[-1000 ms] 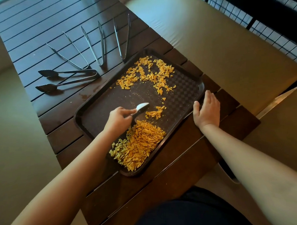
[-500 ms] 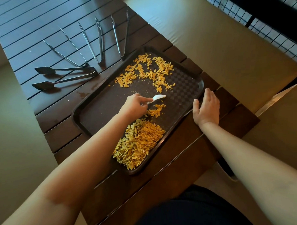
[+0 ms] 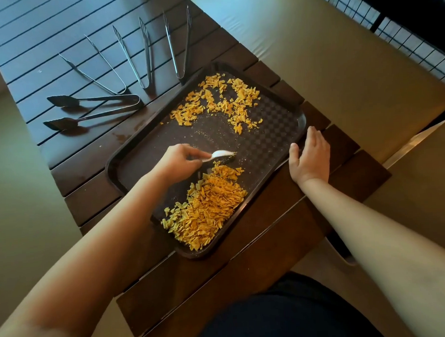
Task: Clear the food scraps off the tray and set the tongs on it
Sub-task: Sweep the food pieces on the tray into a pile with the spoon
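Left hand (image 3: 176,161) grips small white scraper (image 3: 222,154), herding chip scraps (image 3: 208,209) to tray's (image 3: 278,138) near corner; right hand (image 3: 310,155), fingers relaxed, steadies right rim. Tongs (image 3: 96,109) wait far-left on worktop (image 3: 216,283).

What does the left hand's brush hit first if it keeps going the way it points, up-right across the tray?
Probably bare tray first, then the far scatter of scraps; depth is unclear. The left hand grips the brush, which points away from the near pile.

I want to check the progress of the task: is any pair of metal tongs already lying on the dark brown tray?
No: all four metal tongs lie on the dark slatted wooden table, beyond the dark brown tray.
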`<state>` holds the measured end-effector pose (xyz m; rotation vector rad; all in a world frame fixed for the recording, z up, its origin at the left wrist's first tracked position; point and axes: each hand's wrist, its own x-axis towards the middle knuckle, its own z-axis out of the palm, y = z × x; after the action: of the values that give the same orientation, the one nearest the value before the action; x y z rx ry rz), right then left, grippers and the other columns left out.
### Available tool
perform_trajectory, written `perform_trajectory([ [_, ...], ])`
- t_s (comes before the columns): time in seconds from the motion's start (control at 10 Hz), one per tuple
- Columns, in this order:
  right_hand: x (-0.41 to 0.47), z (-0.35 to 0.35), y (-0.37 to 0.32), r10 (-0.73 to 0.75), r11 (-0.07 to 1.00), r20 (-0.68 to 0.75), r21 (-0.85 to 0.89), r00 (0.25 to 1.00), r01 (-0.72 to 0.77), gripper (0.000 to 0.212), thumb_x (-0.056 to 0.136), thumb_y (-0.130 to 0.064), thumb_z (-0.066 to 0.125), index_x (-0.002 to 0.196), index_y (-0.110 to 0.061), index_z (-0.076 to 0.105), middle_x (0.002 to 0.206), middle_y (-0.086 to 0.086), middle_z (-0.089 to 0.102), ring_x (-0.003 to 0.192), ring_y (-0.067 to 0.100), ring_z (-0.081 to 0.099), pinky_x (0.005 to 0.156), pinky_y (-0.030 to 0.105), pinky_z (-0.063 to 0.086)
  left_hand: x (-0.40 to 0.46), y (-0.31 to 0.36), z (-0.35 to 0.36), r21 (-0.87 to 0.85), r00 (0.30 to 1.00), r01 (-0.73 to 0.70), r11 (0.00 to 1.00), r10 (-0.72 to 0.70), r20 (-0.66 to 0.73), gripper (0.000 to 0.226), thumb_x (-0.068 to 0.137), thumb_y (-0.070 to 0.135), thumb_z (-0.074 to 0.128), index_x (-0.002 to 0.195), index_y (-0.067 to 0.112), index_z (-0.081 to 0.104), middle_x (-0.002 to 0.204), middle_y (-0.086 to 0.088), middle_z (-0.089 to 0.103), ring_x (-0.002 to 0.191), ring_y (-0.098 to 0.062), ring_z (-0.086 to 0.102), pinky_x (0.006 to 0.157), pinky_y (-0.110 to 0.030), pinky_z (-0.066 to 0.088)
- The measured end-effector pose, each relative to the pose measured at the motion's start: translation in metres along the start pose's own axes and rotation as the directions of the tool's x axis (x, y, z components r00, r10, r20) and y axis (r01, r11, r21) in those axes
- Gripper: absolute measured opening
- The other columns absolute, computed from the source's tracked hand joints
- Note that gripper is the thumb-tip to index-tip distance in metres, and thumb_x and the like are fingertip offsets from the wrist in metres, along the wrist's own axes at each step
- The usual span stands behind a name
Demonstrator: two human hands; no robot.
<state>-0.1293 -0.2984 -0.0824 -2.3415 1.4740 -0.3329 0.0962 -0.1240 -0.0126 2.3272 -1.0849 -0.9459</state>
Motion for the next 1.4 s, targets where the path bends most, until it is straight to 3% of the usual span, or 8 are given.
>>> perform_trajectory([
  [0.1, -0.001, -0.001, -0.001, 0.005, 1.0, 0.003, 0.0, 1.0, -0.005, 0.071, 0.09, -0.046, 0.025, 0.146, -0.003, 0.025, 0.152, 0.015, 0.029, 0.142, 0.028, 0.023, 0.116, 0.041, 0.02, 0.008, 0.007, 0.008, -0.04, 0.997, 0.01, 0.999, -0.013, -0.082, 0.03, 0.091, 0.012, 0.053, 0.113, 0.028, 0.066, 0.096, 0.004, 0.052, 0.076, -0.003, 0.046, 0.059, -0.011, 0.034],
  [0.3, -0.001, 0.0, 0.0, -0.003, 1.0, 0.001, 0.006, 1.0, 0.003, 0.07, 0.09, -0.044, 0.026, 0.146, -0.001, 0.026, 0.151, 0.017, 0.029, 0.141, 0.028, 0.024, 0.117, 0.04, 0.019, 0.004, 0.009, 0.014, 0.002, 0.999, -0.013, 1.0, 0.013, 0.052, 0.024, 0.09, 0.018, 0.058, 0.109, 0.026, 0.068, 0.09, 0.006, 0.052, 0.072, -0.005, 0.046, 0.059, -0.018, 0.037],
  [0.5, 0.001, 0.0, 0.0, -0.007, 1.0, -0.003, 0.005, 1.0, 0.007, 0.07, 0.091, -0.045, 0.025, 0.146, -0.002, 0.025, 0.151, 0.016, 0.029, 0.142, 0.028, 0.024, 0.116, 0.039, 0.018, -0.009, 0.004, 0.002, 0.092, 0.991, -0.059, 0.994, 0.047, 0.124, 0.022, 0.087, 0.015, 0.061, 0.102, 0.028, 0.07, 0.083, 0.014, 0.05, 0.072, -0.001, 0.048, 0.061, -0.012, 0.035],
  [0.7, -0.001, 0.0, 0.0, -0.005, 1.0, 0.0, 0.001, 1.0, 0.005, 0.07, 0.091, -0.045, 0.026, 0.147, -0.003, 0.025, 0.152, 0.015, 0.028, 0.142, 0.027, 0.023, 0.117, 0.039, 0.019, 0.009, 0.019, 0.017, 0.02, 0.997, -0.041, 0.999, 0.042, -0.068, 0.024, 0.091, 0.019, 0.056, 0.111, 0.027, 0.067, 0.087, 0.009, 0.049, 0.074, -0.003, 0.047, 0.059, -0.013, 0.034],
  [1.0, 0.0, 0.0, 0.0, -0.005, 1.0, -0.004, 0.011, 1.0, 0.005, 0.07, 0.091, -0.045, 0.026, 0.146, -0.003, 0.025, 0.152, 0.016, 0.029, 0.142, 0.028, 0.023, 0.116, 0.039, 0.018, -0.006, 0.021, 0.019, 0.218, 0.975, -0.187, 0.958, 0.154, 0.158, 0.018, 0.085, 0.03, 0.064, 0.101, 0.03, 0.072, 0.089, 0.004, 0.053, 0.082, -0.012, 0.051, 0.071, -0.03, 0.046],
  [1.1, 0.0, 0.001, 0.001, -0.006, 1.0, -0.006, 0.013, 1.0, 0.006, 0.07, 0.091, -0.044, 0.026, 0.146, -0.002, 0.025, 0.151, 0.016, 0.029, 0.142, 0.028, 0.023, 0.116, 0.039, 0.018, -0.01, 0.015, 0.015, 0.214, 0.967, -0.198, 0.957, 0.154, 0.205, 0.015, 0.084, 0.027, 0.066, 0.098, 0.03, 0.072, 0.093, 0.001, 0.057, 0.079, -0.01, 0.052, 0.07, -0.028, 0.045],
  [1.3, 0.001, 0.001, 0.001, -0.004, 1.0, 0.003, 0.016, 1.0, 0.004, 0.07, 0.09, -0.045, 0.026, 0.147, -0.002, 0.024, 0.152, 0.016, 0.028, 0.142, 0.028, 0.022, 0.117, 0.039, 0.017, -0.003, 0.02, 0.021, 0.08, 0.994, -0.112, 0.99, 0.113, 0.001, 0.022, 0.088, 0.019, 0.06, 0.107, 0.026, 0.069, 0.087, 0.005, 0.05, 0.078, -0.01, 0.049, 0.068, -0.024, 0.041],
  [1.4, 0.001, 0.0, 0.001, -0.003, 1.0, 0.002, 0.017, 1.0, 0.003, 0.071, 0.09, -0.045, 0.025, 0.146, -0.002, 0.024, 0.152, 0.016, 0.028, 0.142, 0.027, 0.022, 0.117, 0.039, 0.017, -0.001, 0.023, 0.022, 0.13, 0.992, -0.124, 0.984, 0.12, 0.036, 0.021, 0.087, 0.022, 0.062, 0.107, 0.027, 0.07, 0.083, 0.009, 0.047, 0.076, -0.007, 0.047, 0.063, -0.02, 0.038],
])
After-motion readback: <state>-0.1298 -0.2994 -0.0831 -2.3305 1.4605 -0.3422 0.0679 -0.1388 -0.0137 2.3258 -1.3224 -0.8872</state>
